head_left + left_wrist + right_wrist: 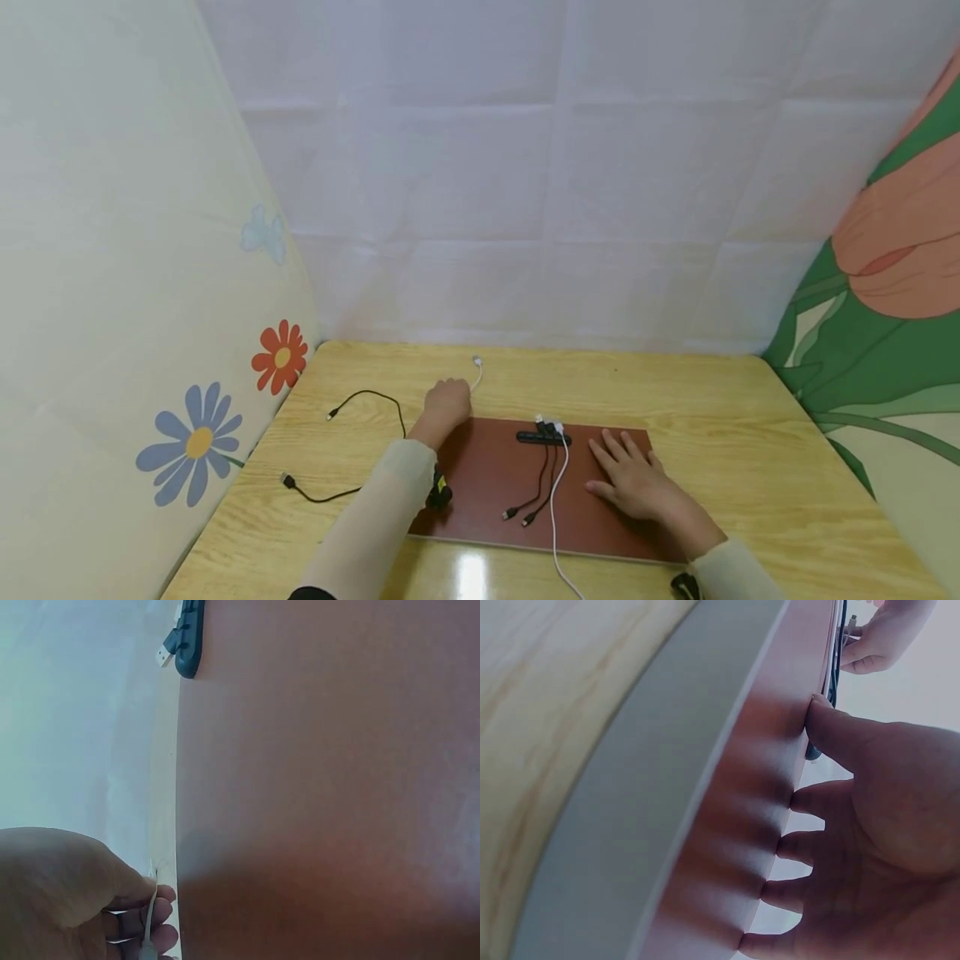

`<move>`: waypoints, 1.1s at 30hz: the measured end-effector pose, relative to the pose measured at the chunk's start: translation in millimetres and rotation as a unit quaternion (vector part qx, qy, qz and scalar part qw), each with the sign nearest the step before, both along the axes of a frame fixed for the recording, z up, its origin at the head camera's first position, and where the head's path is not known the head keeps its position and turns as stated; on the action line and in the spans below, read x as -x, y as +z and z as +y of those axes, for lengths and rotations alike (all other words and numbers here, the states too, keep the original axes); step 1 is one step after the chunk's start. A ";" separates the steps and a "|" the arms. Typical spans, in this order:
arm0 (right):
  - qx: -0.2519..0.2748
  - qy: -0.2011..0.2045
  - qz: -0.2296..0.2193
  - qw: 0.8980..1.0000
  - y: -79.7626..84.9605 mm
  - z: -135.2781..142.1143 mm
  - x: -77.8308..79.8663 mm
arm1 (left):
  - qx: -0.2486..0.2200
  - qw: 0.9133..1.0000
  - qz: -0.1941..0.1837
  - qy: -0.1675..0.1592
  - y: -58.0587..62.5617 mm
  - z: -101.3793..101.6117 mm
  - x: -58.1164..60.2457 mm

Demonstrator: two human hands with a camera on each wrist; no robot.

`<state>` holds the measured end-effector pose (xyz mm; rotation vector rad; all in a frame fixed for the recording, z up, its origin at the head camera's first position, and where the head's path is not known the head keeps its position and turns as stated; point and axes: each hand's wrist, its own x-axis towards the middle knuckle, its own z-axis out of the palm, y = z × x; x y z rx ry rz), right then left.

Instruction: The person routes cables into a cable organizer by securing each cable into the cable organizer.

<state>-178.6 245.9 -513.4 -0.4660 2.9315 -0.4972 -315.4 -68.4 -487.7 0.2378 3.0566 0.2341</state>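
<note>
My left hand (447,406) is at the far left corner of a reddish-brown board (487,467). Between thumb and fingers it pinches a white USB cable (151,919), one end of which (477,362) lies beyond the hand on the table. On the board my right hand (633,482) rests with its fingers spread; in the right wrist view its fingertips (787,846) touch the surface. A black cable holder (531,437) sits near the board's far edge. Two short black cables (542,482) and another white cable (553,508) run from it toward the near edge.
Left of the board a black cable (375,392) curves over the wooden table (705,400), and a black USB plug (288,480) lies nearer on its lead. A white cloth (525,183) hangs behind; flower-printed cloths (97,250) stand at both sides.
</note>
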 end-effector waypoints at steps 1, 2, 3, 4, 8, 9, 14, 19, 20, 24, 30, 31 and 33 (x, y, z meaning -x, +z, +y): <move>-0.001 0.000 0.001 1.000 -0.2 0.1 0.2 | -0.001 1.000 0.001 -0.001 0.0 -0.5 0.6; -0.002 0.000 0.001 1.000 -0.3 0.1 0.2 | -0.002 1.000 0.001 -0.003 0.2 -1.1 1.1; -0.004 0.000 0.002 1.000 -0.7 0.2 0.3 | -0.004 1.000 0.001 -0.004 0.6 -1.5 1.4; -0.006 0.000 0.002 1.000 -0.9 0.3 0.6 | -0.006 1.000 0.001 -0.004 1.0 -1.8 1.8; -0.011 0.001 0.002 1.000 -2.8 1.0 1.6 | -0.020 1.000 0.003 -0.001 4.6 -3.0 1.8; -0.012 0.001 0.002 1.000 -3.1 1.0 1.9 | -0.024 1.000 0.006 -0.001 5.7 -3.4 1.7; -0.009 0.001 -0.004 1.000 -1.0 -0.1 2.2 | -0.042 0.999 0.023 0.001 11.3 -7.1 1.0; -0.005 -0.001 -0.007 1.000 1.9 -0.8 1.0 | -0.066 0.997 0.026 0.006 13.1 -12.1 0.0; -0.006 -0.001 -0.005 1.000 1.8 -0.8 1.2 | -0.070 0.997 0.028 0.006 13.4 -13.0 -0.6; -0.005 -0.002 -0.007 1.000 2.1 -1.2 1.1 | -0.089 0.995 0.036 -0.001 15.8 -16.9 -3.8; -0.004 -0.002 -0.007 1.000 1.2 -1.3 1.1 | -0.126 0.991 0.032 -0.005 20.5 -19.5 -10.1; -0.004 -0.002 -0.006 1.000 0.7 -1.2 1.3 | -0.132 0.991 0.031 -0.004 21.6 -19.6 -11.6; -0.005 -0.001 -0.004 1.000 -0.4 -0.9 1.8 | -0.143 0.989 0.032 -0.005 24.0 -19.4 -14.3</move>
